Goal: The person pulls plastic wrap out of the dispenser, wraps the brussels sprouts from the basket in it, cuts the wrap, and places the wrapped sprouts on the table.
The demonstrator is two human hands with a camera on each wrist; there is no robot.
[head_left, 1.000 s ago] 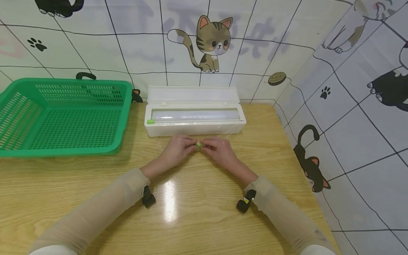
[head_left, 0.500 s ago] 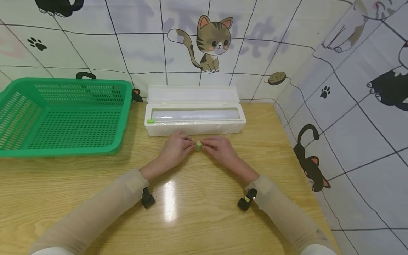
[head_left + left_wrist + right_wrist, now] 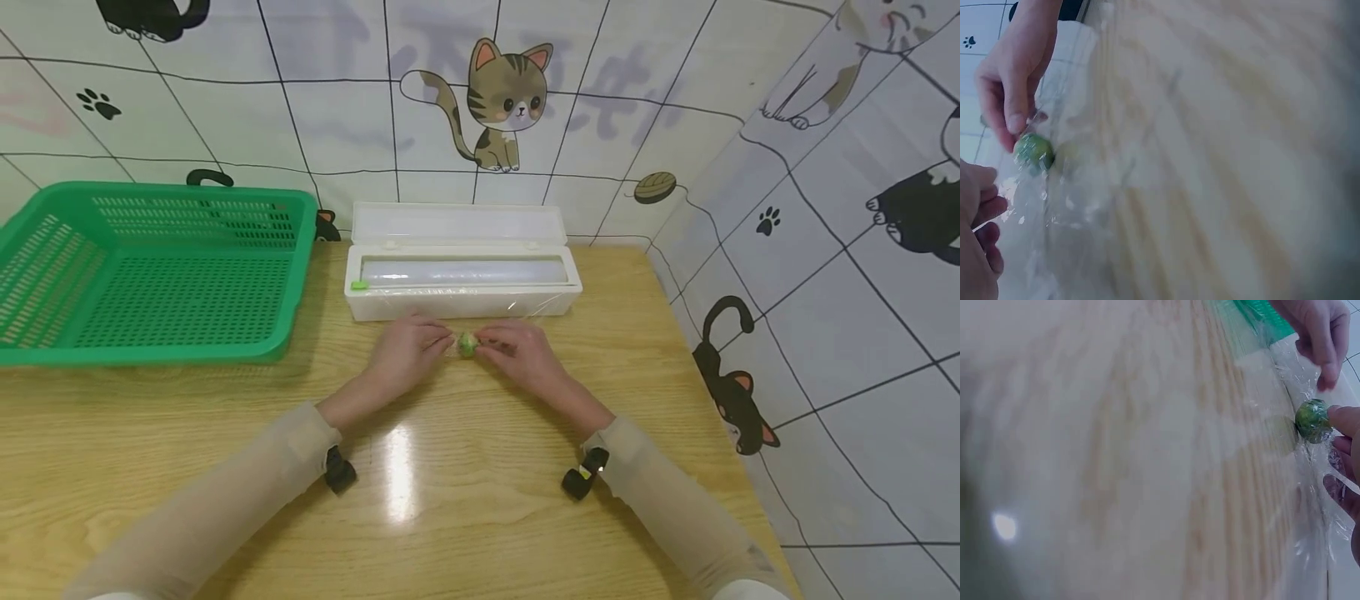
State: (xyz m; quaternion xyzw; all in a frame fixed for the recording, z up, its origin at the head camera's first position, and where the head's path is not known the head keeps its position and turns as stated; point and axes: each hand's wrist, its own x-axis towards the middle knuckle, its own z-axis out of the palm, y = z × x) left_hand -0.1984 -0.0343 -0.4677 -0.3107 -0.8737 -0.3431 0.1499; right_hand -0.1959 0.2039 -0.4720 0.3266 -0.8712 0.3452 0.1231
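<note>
In the wide head view, you get bright, even light. It makes a white shiny streak on the counter (image 3: 480, 521), and soft shadows lie under your sleeves (image 3: 663, 492) and beside the green basket (image 3: 296, 312). The plastic roll (image 3: 465, 272) shines too. The small green ball (image 3: 467, 344) looks too tiny there to see well. Both wrist views look dimmer, bluish and foggy, with the counter very blurry and dark at one side. You see sparkles on the clear wrap (image 3: 1069, 203), and a round white glare on the right wrist view's left side.
</note>
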